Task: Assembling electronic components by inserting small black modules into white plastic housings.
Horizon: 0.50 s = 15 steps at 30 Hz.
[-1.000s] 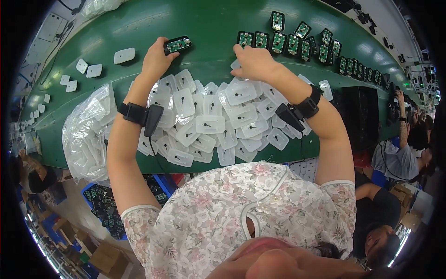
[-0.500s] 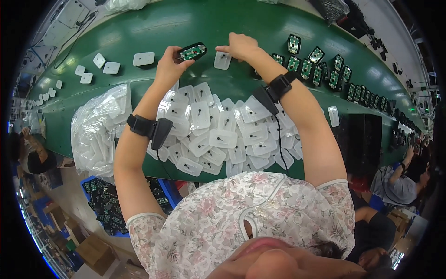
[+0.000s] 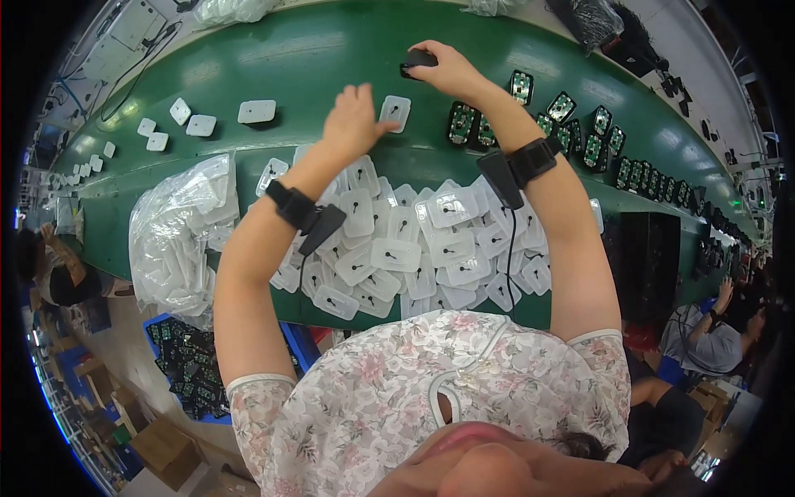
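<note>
black device (image 3: pixel 418 59) lies crosswise under right hand (image 3: pixel 447 70).

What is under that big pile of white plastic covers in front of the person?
The pile of white covers lies on the green belt, which shows all around it. Whether anything else hides beneath cannot be seen, because the covers overlap and both forearms cross over them.

Green belt (image 3: pixel 331 50); white plastic trays (image 3: pixel 397 248); floral pink-white blouse (image 3: pixel 431 389); black wristbands (image 3: pixel 294 205); perhaps green-black boards (image 3: pixel 563 106).
</note>
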Available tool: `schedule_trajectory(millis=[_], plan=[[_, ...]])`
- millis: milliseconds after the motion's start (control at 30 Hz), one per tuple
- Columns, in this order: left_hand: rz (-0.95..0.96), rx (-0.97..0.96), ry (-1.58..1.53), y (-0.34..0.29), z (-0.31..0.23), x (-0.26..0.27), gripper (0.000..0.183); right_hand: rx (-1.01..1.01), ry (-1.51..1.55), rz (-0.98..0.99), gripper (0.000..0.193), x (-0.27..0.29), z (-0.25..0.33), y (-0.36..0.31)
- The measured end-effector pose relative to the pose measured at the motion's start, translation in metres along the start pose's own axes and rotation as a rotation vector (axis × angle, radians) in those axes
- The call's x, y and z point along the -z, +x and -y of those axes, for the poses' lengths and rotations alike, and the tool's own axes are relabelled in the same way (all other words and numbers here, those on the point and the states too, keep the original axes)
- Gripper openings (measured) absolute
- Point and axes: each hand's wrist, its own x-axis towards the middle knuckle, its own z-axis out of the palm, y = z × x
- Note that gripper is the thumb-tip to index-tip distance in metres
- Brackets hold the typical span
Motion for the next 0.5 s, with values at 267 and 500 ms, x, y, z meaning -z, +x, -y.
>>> schedule_trajectory(millis=[267,500], plan=[[0.185,0.038,0.035,0.001,-0.003,-0.024,0.053,0.004,-0.694,-0.037,0.053,-0.008,-0.01,0.001],[0.209,-0.07,-0.058,-0.004,0.022,-0.016,0.046,0.583,-1.07,0.157,0.058,0.003,-0.016,0.0]])
